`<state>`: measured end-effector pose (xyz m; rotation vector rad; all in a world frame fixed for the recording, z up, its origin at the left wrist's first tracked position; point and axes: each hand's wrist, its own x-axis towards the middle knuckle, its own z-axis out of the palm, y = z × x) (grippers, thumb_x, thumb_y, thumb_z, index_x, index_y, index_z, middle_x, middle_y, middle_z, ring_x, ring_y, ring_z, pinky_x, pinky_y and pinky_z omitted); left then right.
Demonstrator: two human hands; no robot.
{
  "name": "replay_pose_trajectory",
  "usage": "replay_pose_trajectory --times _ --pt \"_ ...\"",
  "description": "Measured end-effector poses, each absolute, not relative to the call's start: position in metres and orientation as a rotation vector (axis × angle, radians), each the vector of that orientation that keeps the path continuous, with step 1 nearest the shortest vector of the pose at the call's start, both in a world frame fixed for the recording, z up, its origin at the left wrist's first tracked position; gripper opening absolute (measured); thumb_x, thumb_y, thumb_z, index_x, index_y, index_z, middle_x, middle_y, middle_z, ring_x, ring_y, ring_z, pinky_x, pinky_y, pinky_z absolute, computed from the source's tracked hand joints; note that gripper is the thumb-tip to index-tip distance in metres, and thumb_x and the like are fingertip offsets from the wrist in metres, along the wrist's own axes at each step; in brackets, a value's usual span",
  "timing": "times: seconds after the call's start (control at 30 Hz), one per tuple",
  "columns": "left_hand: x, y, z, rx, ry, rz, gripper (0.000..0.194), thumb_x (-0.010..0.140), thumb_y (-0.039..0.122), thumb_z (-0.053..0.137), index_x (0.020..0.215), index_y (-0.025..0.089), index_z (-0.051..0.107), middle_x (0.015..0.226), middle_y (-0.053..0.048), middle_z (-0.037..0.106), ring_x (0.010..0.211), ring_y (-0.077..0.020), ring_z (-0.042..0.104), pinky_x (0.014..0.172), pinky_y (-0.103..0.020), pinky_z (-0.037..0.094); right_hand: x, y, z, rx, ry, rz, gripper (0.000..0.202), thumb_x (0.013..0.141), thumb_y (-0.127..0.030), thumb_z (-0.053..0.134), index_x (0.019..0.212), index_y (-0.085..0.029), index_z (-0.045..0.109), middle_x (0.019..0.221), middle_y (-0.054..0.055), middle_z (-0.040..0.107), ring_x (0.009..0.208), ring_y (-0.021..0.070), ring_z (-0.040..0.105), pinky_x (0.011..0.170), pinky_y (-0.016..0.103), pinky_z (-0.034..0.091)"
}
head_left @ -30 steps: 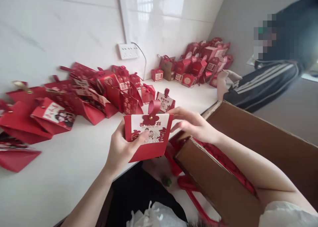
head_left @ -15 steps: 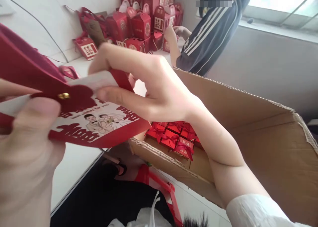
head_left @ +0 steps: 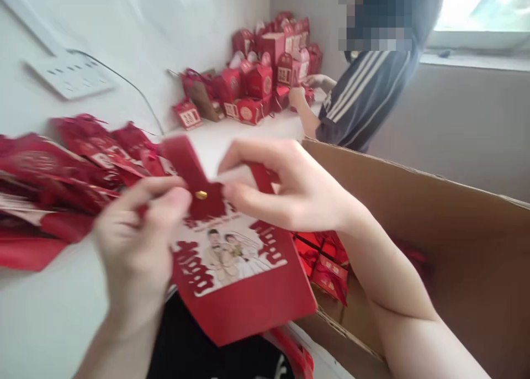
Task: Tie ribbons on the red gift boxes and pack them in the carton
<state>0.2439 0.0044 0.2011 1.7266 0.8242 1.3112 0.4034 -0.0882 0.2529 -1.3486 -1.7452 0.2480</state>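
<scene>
Between my two hands is a red gift bag point(head_left: 248, 312) with a handle strap, a gold stud and a printed picture of a couple. My left hand point(head_left: 136, 230) pinches its upper left edge beside the stud. With thumb and fingers, my right hand point(head_left: 285, 185) grips the upper right edge, where a pale inner side shows. The bag's front is tilted toward me, over the near side of a cardboard box point(head_left: 414, 180). Small red boxes with ribbons point(head_left: 331, 274) lie inside that box, partly hidden by my right arm.
Flattened red bags point(head_left: 78, 174) lie in a pile on the white table point(head_left: 37, 312) at left. Many red gift boxes point(head_left: 259, 80) are stacked at the back, where a person in a striped sleeve point(head_left: 356, 86) has both hands. A socket strip point(head_left: 70, 75) is on the wall.
The bag has moved right and away from my face, and its front now shows more fully. Both hands keep their grip. My view has swung left, bringing in the pile of flattened bags.
</scene>
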Motion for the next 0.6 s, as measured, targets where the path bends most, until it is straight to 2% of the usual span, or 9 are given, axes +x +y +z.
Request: replay_pose_trajectory --times 0.13,0.23,0.33,0.47,0.57,0.6 --pt "0.234 -0.009 0.207 1.706 0.782 1.287 0.014 0.076 0.033 0.068 0.083 0.023 0.063 0.079 0.004 0.067 0.078 -0.0134 0.065 0.065 -0.020 0.052 0.393 -0.085 0.239 -1.348 -1.684 0.372 0.005 0.082 -0.013 0.053 0.080 -0.015 0.058 0.059 -0.008 0.048 0.052 0.0043 0.042 0.050 0.016 0.037" --pt "0.219 -0.013 0.208 1.859 0.750 1.249 0.003 0.081 0.027 0.064 0.082 0.025 0.066 0.078 0.005 0.068 0.078 -0.0114 0.065 0.071 -0.020 0.052 0.381 -0.082 0.233 -1.287 -1.660 0.479 0.006 0.085 -0.017 0.053 0.081 -0.016 0.056 0.064 -0.006 0.053 0.055 0.0051 0.043 0.052 0.017 0.037" --pt "0.201 -0.014 0.207 1.876 0.696 1.194 0.010 0.084 0.024 0.061 0.085 0.026 0.070 0.080 0.004 0.070 0.078 -0.0117 0.065 0.072 -0.020 0.053 0.368 -0.079 0.230 -1.253 -1.674 0.540 0.007 0.087 -0.018 0.052 0.082 -0.016 0.055 0.069 -0.005 0.055 0.057 0.0057 0.045 0.054 0.018 0.037" --pt "0.179 -0.007 0.202 1.590 0.506 1.130 0.012 0.085 0.028 0.059 0.092 0.024 0.068 0.091 0.000 0.071 0.079 -0.0159 0.067 0.064 -0.023 0.054 0.357 -0.072 0.229 -1.156 -1.715 0.612 0.011 0.090 -0.022 0.051 0.081 -0.017 0.055 0.072 -0.002 0.057 0.063 0.0081 0.049 0.060 0.021 0.040" --pt "0.168 0.007 0.199 1.373 0.176 0.928 0.017 0.089 0.036 0.052 0.102 0.027 0.061 0.098 -0.003 0.070 0.072 -0.0176 0.067 0.053 -0.026 0.053 0.354 -0.063 0.226 -0.984 -1.799 0.675 0.023 0.092 -0.034 0.051 0.081 -0.017 0.060 0.082 0.003 0.055 0.076 0.0125 0.053 0.069 0.026 0.045" --pt "0.165 0.011 0.198 1.380 0.102 0.859 0.019 0.090 0.037 0.051 0.104 0.027 0.060 0.101 -0.004 0.069 0.075 -0.0182 0.067 0.053 -0.027 0.054 0.354 -0.058 0.224 -0.940 -1.826 0.672 0.027 0.092 -0.039 0.050 0.080 -0.017 0.061 0.085 0.004 0.054 0.081 0.0140 0.053 0.073 0.029 0.046"
